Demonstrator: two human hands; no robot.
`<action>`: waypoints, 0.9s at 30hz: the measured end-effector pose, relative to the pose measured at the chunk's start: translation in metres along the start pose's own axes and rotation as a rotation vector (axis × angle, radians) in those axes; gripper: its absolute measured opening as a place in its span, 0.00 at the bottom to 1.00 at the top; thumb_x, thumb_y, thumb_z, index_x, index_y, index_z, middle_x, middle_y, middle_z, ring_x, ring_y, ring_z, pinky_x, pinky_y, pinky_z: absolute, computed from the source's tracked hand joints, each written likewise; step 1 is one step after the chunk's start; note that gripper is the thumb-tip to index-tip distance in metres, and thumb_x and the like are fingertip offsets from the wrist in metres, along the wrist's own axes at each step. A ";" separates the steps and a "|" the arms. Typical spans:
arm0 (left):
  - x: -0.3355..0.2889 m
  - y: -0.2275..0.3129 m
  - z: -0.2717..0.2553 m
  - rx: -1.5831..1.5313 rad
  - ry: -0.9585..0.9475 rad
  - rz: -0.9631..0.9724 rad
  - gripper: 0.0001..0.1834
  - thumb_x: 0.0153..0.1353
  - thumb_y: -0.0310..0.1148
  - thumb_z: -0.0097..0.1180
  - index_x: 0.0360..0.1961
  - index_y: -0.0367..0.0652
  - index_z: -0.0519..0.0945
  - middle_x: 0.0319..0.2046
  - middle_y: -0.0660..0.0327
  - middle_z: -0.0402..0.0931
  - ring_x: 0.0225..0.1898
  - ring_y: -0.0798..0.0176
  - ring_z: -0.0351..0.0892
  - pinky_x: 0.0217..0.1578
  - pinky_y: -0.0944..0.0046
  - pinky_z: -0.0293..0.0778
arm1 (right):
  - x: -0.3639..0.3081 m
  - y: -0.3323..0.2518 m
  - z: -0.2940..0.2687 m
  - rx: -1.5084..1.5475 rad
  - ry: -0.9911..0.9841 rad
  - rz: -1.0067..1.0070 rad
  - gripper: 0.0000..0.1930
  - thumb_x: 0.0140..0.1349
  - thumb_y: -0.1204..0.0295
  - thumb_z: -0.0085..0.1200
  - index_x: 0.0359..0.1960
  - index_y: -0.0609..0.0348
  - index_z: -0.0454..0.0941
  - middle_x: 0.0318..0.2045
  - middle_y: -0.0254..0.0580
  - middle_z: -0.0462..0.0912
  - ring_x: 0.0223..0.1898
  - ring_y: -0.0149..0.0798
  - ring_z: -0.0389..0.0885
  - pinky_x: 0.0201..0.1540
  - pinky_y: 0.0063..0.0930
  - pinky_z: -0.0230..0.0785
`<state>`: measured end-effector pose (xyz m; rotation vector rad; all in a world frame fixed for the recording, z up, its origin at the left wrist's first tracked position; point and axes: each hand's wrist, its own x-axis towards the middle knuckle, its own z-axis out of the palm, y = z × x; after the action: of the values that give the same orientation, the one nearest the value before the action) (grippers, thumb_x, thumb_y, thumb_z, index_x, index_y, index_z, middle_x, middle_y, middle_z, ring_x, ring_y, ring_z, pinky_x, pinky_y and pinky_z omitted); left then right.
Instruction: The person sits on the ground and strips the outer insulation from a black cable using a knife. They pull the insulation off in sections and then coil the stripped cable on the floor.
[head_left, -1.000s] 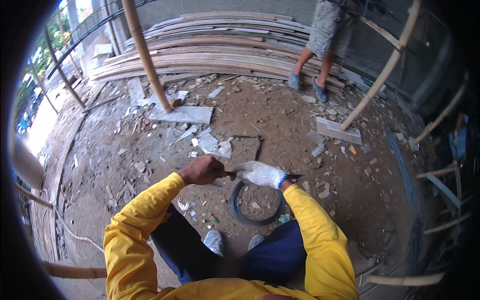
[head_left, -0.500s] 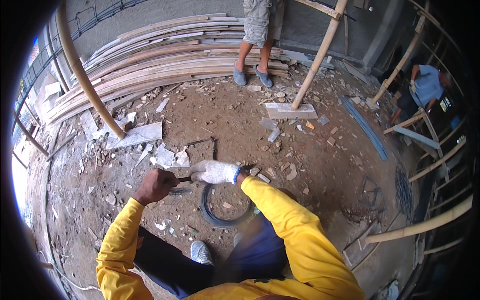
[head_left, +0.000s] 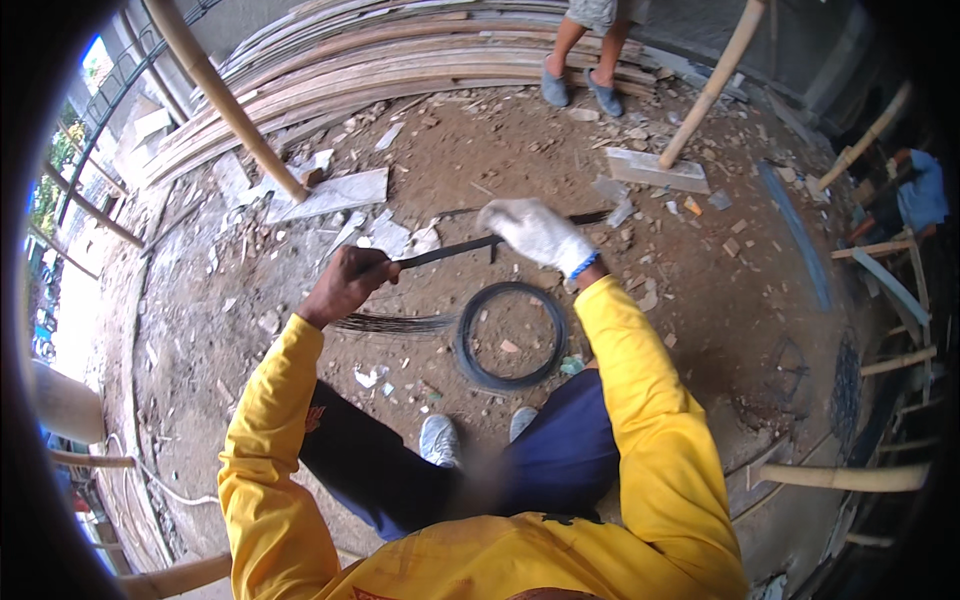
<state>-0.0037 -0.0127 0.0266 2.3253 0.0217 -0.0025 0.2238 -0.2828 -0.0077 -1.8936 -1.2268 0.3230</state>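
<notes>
My bare left hand [head_left: 350, 283] is closed around one end of a long, narrow dark strip [head_left: 445, 253]. Whether this is a flat bar or a tight bundle of wire I cannot make out. Farther along it, my right hand [head_left: 538, 234], in a white knitted glove with a blue cuff, is curled over the strip, slightly blurred. A dark frayed-looking end shows past the glove. Below my hands a coil of dark wire [head_left: 463, 350] lies on the dirt. Beside it is a loose bundle of thin wires [head_left: 395, 324], partly behind my left hand.
Bamboo posts stand on boards at left [head_left: 235, 105] and right [head_left: 715, 85]. Long planks [head_left: 400, 75] are stacked at the back, where a person in grey clogs [head_left: 604, 92] stands. Thin rods [head_left: 795, 235] lie at right, near another person in blue [head_left: 921, 190]. Rubble litters the ground.
My hands have moved apart: the gloved right hand has gone rightward along the strip, baring more of it. The view has shifted, showing the whole wire coil.
</notes>
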 end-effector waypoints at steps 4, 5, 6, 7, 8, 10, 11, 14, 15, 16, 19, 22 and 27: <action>-0.005 0.006 0.000 -0.127 0.020 -0.105 0.20 0.76 0.46 0.61 0.35 0.39 0.87 0.24 0.70 0.75 0.27 0.74 0.67 0.30 0.66 0.65 | -0.006 -0.010 -0.014 -0.131 -0.007 0.117 0.24 0.77 0.46 0.53 0.49 0.53 0.88 0.45 0.43 0.91 0.48 0.45 0.89 0.55 0.39 0.78; -0.005 0.008 0.001 -0.130 0.021 -0.109 0.21 0.76 0.47 0.61 0.35 0.39 0.88 0.24 0.70 0.75 0.27 0.75 0.67 0.30 0.66 0.64 | -0.007 -0.015 -0.010 -0.190 0.005 0.026 0.22 0.76 0.46 0.54 0.48 0.51 0.87 0.44 0.43 0.91 0.48 0.46 0.89 0.55 0.41 0.78; -0.003 0.009 0.003 -0.125 0.026 -0.109 0.21 0.76 0.47 0.61 0.34 0.39 0.88 0.24 0.71 0.75 0.28 0.75 0.67 0.30 0.67 0.64 | -0.009 -0.020 -0.003 -0.258 0.035 -0.070 0.21 0.75 0.47 0.55 0.48 0.49 0.87 0.43 0.44 0.90 0.48 0.47 0.89 0.55 0.43 0.78; -0.001 0.010 0.007 -0.138 0.039 -0.106 0.21 0.75 0.47 0.63 0.33 0.39 0.88 0.23 0.71 0.74 0.27 0.75 0.67 0.29 0.67 0.64 | -0.010 -0.025 0.005 -0.326 0.073 -0.170 0.19 0.73 0.47 0.56 0.47 0.47 0.86 0.42 0.44 0.90 0.49 0.48 0.89 0.55 0.46 0.78; 0.001 0.010 0.008 -0.128 0.032 -0.114 0.20 0.74 0.46 0.63 0.33 0.39 0.88 0.23 0.71 0.75 0.27 0.75 0.68 0.29 0.67 0.64 | -0.010 -0.029 0.015 -0.388 0.092 -0.250 0.17 0.71 0.49 0.59 0.45 0.48 0.86 0.42 0.43 0.90 0.48 0.46 0.89 0.54 0.45 0.79; 0.005 0.010 0.013 -0.057 0.025 -0.073 0.20 0.74 0.45 0.62 0.32 0.38 0.88 0.21 0.68 0.73 0.26 0.73 0.67 0.28 0.64 0.64 | -0.008 -0.037 0.038 -0.506 0.086 -0.369 0.14 0.69 0.54 0.62 0.42 0.50 0.85 0.41 0.42 0.89 0.47 0.45 0.90 0.50 0.44 0.82; 0.007 0.010 0.014 0.001 0.030 -0.046 0.21 0.74 0.44 0.61 0.31 0.36 0.87 0.19 0.65 0.72 0.25 0.72 0.66 0.27 0.62 0.63 | -0.008 -0.040 0.051 -0.561 0.055 -0.397 0.12 0.68 0.57 0.62 0.41 0.52 0.84 0.40 0.42 0.89 0.46 0.45 0.90 0.47 0.45 0.83; 0.010 0.010 0.019 0.038 0.016 -0.029 0.19 0.73 0.41 0.61 0.30 0.36 0.86 0.17 0.65 0.71 0.24 0.72 0.65 0.27 0.61 0.62 | -0.005 -0.042 0.079 -0.521 0.044 -0.386 0.09 0.65 0.65 0.61 0.41 0.54 0.84 0.37 0.43 0.88 0.43 0.46 0.90 0.42 0.45 0.84; 0.010 0.010 0.019 0.012 0.007 -0.099 0.20 0.73 0.41 0.60 0.30 0.36 0.87 0.18 0.65 0.73 0.23 0.72 0.66 0.27 0.62 0.62 | -0.004 -0.040 0.084 -0.476 0.038 -0.367 0.08 0.64 0.67 0.60 0.41 0.54 0.84 0.37 0.43 0.88 0.42 0.47 0.90 0.42 0.45 0.84; 0.011 0.009 0.020 0.002 0.014 -0.046 0.20 0.73 0.42 0.61 0.30 0.36 0.87 0.18 0.65 0.73 0.24 0.73 0.67 0.27 0.62 0.62 | -0.004 -0.037 0.087 -0.490 0.043 -0.364 0.07 0.64 0.68 0.60 0.41 0.53 0.84 0.36 0.43 0.87 0.40 0.47 0.90 0.40 0.46 0.84; 0.013 0.007 0.020 -0.020 0.045 -0.045 0.19 0.74 0.42 0.61 0.32 0.37 0.87 0.19 0.67 0.74 0.25 0.74 0.68 0.28 0.64 0.63 | -0.002 -0.032 0.094 -0.490 0.144 -0.397 0.09 0.61 0.71 0.59 0.43 0.52 0.84 0.32 0.43 0.87 0.33 0.48 0.90 0.35 0.46 0.83; 0.009 0.006 0.019 -0.049 0.121 -0.091 0.17 0.74 0.39 0.61 0.32 0.37 0.88 0.20 0.68 0.75 0.25 0.73 0.69 0.29 0.65 0.64 | 0.002 -0.034 0.098 -0.367 0.163 -0.357 0.16 0.63 0.72 0.56 0.53 0.47 0.81 0.33 0.42 0.87 0.32 0.45 0.90 0.33 0.44 0.83; -0.003 0.011 0.027 -0.209 0.019 -0.064 0.16 0.76 0.40 0.59 0.39 0.37 0.88 0.20 0.67 0.76 0.24 0.71 0.69 0.28 0.63 0.67 | -0.006 -0.031 0.090 -0.322 0.042 -0.364 0.07 0.71 0.60 0.57 0.41 0.45 0.82 0.29 0.40 0.87 0.30 0.50 0.89 0.35 0.48 0.82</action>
<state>-0.0061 -0.0401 0.0161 2.1147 0.1014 -0.0098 0.1473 -0.2373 -0.0408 -1.8769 -1.6362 -0.1159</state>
